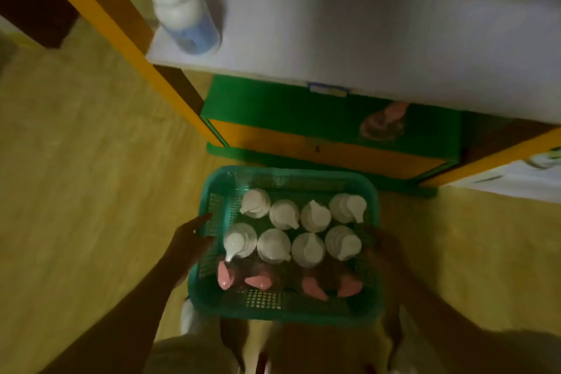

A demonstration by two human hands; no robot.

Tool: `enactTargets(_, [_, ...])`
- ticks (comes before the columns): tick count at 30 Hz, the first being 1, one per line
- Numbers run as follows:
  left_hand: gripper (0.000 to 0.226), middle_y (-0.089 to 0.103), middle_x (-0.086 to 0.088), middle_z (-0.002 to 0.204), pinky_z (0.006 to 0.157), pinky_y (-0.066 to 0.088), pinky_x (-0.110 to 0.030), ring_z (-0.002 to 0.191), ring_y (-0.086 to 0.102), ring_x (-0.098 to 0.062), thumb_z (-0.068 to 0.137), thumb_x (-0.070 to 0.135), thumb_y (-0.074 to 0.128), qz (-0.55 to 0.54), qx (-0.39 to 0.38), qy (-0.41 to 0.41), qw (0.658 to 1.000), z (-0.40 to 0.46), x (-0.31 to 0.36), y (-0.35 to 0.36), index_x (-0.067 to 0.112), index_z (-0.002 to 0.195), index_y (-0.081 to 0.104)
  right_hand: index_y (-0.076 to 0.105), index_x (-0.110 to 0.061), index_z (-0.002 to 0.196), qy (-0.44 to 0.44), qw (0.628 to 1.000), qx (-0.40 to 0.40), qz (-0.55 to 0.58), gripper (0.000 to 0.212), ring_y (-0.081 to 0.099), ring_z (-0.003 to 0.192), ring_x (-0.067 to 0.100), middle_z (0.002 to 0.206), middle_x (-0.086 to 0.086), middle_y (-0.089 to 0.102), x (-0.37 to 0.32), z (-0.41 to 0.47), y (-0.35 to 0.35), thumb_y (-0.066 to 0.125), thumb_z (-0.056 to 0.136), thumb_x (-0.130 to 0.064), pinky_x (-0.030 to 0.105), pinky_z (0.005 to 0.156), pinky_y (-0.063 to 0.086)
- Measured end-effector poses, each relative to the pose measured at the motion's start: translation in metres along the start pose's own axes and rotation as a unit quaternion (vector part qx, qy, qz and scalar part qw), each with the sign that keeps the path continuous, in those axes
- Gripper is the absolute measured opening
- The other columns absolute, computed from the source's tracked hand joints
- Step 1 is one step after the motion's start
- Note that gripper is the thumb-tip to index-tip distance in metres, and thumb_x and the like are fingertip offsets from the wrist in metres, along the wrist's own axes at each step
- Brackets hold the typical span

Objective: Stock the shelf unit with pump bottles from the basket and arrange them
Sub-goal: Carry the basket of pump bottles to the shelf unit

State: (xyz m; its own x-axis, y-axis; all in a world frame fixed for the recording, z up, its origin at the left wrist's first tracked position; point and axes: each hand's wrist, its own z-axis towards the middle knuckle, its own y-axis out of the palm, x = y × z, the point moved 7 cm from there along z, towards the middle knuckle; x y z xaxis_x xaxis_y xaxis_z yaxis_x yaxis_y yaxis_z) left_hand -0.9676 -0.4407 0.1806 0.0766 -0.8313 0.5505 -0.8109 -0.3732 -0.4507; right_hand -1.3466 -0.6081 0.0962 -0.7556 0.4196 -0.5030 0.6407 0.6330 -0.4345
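A teal mesh basket (212, 297) sits low in front of me before the shelf unit. It holds several white pump bottles (274, 244) in two rows and several pink-topped pump bottles (226, 278) along its near side. My left hand (189, 243) lies against the basket's left wall with its fingers stretched out. My right hand (384, 247) is at the basket's right rim, dark and blurred, so its fingers do not show. One white bottle with a blue label (185, 15) stands at the left end of the white shelf (364, 39).
Below the white shelf is a green and orange base (273, 106) with one pink-topped pump bottle (384, 123) on it. An orange upright (121, 39) frames the unit's left side, another (501, 155) the right. A yellowish floor (76, 176) surrounds the basket.
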Motion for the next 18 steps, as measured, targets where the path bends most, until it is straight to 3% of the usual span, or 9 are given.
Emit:
enactTargets(2, [0.057, 0.059, -0.019, 0.123, 0.079, 0.053, -0.043, 0.094, 0.062, -0.036, 0.082, -0.007, 0.058, 0.021, -0.005, 0.011, 1.000, 0.043, -0.025, 0.023, 0.019, 0.132, 0.051, 0.058, -0.031, 0.106, 0.007, 1.000, 0.006, 0.001, 0.020, 0.061, 0.099, 0.022, 0.112, 0.003, 0.061, 0.031, 0.052, 0.030, 0.054, 0.087, -0.034, 0.036, 0.086, 0.052])
enactTargets(4, [0.057, 0.058, -0.019, 0.125, 0.080, 0.055, -0.045, 0.094, 0.062, -0.034, 0.083, -0.007, 0.058, 0.021, -0.010, 0.020, 1.000, 0.082, -0.053, 0.043, 0.018, 0.133, 0.050, 0.063, -0.031, 0.086, 0.017, 0.998, 0.025, 0.050, 0.017, 0.067, 0.080, 0.022, 0.090, 0.002, 0.069, 0.035, 0.071, 0.051, 0.051, 0.089, -0.043, 0.037, 0.072, 0.056])
enactTargets(6, [0.056, 0.056, -0.019, 0.124, 0.075, 0.054, -0.040, 0.090, 0.062, -0.030, 0.085, -0.005, 0.057, 0.019, -0.016, 0.018, 1.000, 0.110, -0.067, 0.055, 0.018, 0.136, 0.047, 0.065, -0.030, 0.081, 0.011, 0.995, 0.044, 0.086, 0.023, 0.069, 0.071, 0.022, 0.076, 0.001, 0.070, 0.024, 0.077, 0.060, 0.050, 0.088, -0.047, 0.038, 0.065, 0.057])
enactTargets(11, [0.058, 0.056, -0.014, 0.121, 0.087, 0.053, -0.049, 0.097, 0.062, -0.029, 0.086, 0.006, 0.060, 0.025, -0.031, 0.041, 0.998, 0.137, -0.098, 0.091, 0.021, 0.138, 0.041, 0.061, -0.029, 0.086, -0.047, 0.990, 0.063, 0.118, 0.015, 0.057, 0.074, 0.010, 0.082, -0.004, 0.059, 0.042, 0.104, 0.064, 0.052, 0.094, -0.020, 0.027, 0.064, 0.044])
enactTargets(13, [0.057, 0.055, -0.011, 0.120, 0.087, 0.053, -0.046, 0.097, 0.061, -0.027, 0.087, 0.009, 0.060, 0.029, -0.039, 0.036, 0.998, 0.139, -0.107, 0.100, 0.020, 0.139, 0.039, 0.060, -0.030, 0.086, -0.045, 0.990, 0.056, 0.125, 0.019, 0.059, 0.079, 0.016, 0.087, -0.004, 0.059, 0.049, 0.103, 0.063, 0.052, 0.094, -0.014, 0.035, 0.074, 0.048])
enactTargets(16, [0.054, 0.053, -0.011, 0.127, 0.088, 0.053, -0.046, 0.099, 0.061, -0.024, 0.089, 0.014, 0.057, 0.027, -0.051, 0.036, 0.998, 0.139, -0.122, 0.106, 0.023, 0.139, 0.040, 0.058, -0.020, 0.109, -0.043, 0.997, 0.039, 0.053, 0.024, 0.057, 0.099, 0.028, 0.105, 0.006, 0.054, 0.059, 0.105, 0.060, 0.050, 0.091, -0.006, 0.050, 0.095, 0.047])
enactTargets(18, [0.048, 0.054, -0.012, 0.128, 0.088, 0.054, -0.045, 0.098, 0.062, -0.024, 0.091, 0.016, 0.054, 0.020, -0.057, 0.032, 0.998, 0.142, -0.126, 0.106, 0.024, 0.137, 0.042, 0.056, -0.022, 0.110, -0.041, 0.998, 0.036, 0.018, 0.028, 0.057, 0.103, 0.029, 0.113, 0.009, 0.056, 0.060, 0.110, 0.059, 0.049, 0.089, -0.005, 0.052, 0.095, 0.048])
